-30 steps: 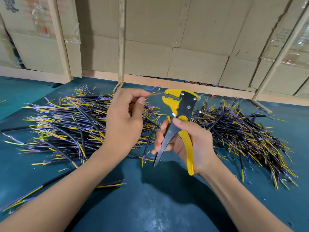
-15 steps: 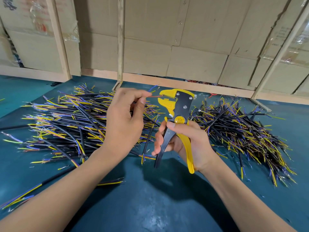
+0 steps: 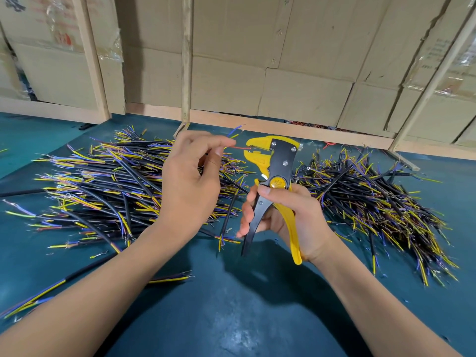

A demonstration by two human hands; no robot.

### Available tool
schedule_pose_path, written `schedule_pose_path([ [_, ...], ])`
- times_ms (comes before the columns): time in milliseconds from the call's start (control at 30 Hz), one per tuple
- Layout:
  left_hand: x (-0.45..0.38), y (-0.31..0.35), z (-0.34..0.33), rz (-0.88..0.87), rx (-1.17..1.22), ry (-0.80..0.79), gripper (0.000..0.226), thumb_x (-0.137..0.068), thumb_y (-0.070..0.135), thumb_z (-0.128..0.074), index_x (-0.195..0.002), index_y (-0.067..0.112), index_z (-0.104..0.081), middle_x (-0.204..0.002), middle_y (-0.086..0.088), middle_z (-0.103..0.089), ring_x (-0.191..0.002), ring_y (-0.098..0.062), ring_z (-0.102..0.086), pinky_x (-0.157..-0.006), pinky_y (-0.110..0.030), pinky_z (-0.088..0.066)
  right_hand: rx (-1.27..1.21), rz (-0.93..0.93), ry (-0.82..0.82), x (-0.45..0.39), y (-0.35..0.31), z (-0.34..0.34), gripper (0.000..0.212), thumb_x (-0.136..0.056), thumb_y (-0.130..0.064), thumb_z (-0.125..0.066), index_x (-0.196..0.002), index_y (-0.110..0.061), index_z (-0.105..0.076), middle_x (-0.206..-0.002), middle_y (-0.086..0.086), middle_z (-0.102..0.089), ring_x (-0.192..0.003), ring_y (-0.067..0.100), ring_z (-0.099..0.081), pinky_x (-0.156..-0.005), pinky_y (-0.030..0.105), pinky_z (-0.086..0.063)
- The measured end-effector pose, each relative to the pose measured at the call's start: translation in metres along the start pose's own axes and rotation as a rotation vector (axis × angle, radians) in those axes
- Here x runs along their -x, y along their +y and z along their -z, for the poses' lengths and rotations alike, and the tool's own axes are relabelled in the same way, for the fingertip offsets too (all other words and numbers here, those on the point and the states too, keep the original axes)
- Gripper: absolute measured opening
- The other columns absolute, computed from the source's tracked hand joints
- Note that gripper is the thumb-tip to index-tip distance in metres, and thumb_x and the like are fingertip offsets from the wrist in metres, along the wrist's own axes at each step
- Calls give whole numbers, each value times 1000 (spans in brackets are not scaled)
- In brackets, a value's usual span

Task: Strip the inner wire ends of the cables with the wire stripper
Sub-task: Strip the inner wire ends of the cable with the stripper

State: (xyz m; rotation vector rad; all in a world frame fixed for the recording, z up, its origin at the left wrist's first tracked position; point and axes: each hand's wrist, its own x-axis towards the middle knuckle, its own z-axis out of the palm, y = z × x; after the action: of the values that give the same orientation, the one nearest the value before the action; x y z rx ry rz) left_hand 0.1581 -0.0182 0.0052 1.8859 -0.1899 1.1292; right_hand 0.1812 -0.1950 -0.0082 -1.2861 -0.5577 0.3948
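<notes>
If the thin red inner wire [image 3: 242, 148] sits too shallow or skewed in the yellow-and-black wire stripper [image 3: 273, 173], the squeeze could nick strands or miss. The left hand [image 3: 190, 181], left of the stripper, pinches the wire; the right hand [image 3: 291, 215] grips the still-spread handles.

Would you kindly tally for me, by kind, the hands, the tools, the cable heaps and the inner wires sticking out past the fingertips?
Hands: 2, left hand and right hand
Wire strippers: 1, the wire stripper, handles in the right hand
Cable heaps: 2, left heap and right heap
Inner wires past the left fingertips: 3, red wire in the stripper's head, blue wire, yellow wire
Total: 8
</notes>
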Motion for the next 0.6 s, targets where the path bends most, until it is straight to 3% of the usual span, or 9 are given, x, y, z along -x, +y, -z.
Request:
schedule_pose_path([
  [200, 1, 0, -1, 11, -3, 1, 25, -98, 0, -56, -108, 14, -75, -104, -5, -61, -98, 4, -53, -86, -11, -39, -2, 9, 6, 0, 1, 1, 20, -91, -19, -58, -86, -2, -68, -74, 23, -62, -65, 43, -65, -75, 72, -49],
  [367, 2, 1, -2, -4, 22, -9, 25, -98, 1, -57, -108, 14, -75, -103, -7, -61, -96, 0, -55, -84, -13, -40, -13, -14, -30, 1, 0, -1, 18, -89, -18, -58, -85, -4, -68, -71, 21, -62, -62, 41, -65, -68, 57, -55],
  [500, 2, 0, -3, -16, 22, -11, 26, -98, -1, -57, -107, 16, -75, -102, -6, -60, -96, 0, -55, -82, -13, -40, 1, -1, -21, 1, 0, 0, 19, -86, -16, -56, -79, -4, -68, -65, 22, -60, -53, 38, -63, -64, 82, -37],
  [600, 2, 0, -3, -28, 36, -9, 27, -97, -2, -57, -107, 17, -74, -101, -5, -60, -95, 0, -55, -82, -12, -39, -5, -4, -24, 1, -2, 0, 20, -84, -16, -55, -76, -3, -68, -63, 22, -58, -51, 37, -61, -64, 83, -35],
])
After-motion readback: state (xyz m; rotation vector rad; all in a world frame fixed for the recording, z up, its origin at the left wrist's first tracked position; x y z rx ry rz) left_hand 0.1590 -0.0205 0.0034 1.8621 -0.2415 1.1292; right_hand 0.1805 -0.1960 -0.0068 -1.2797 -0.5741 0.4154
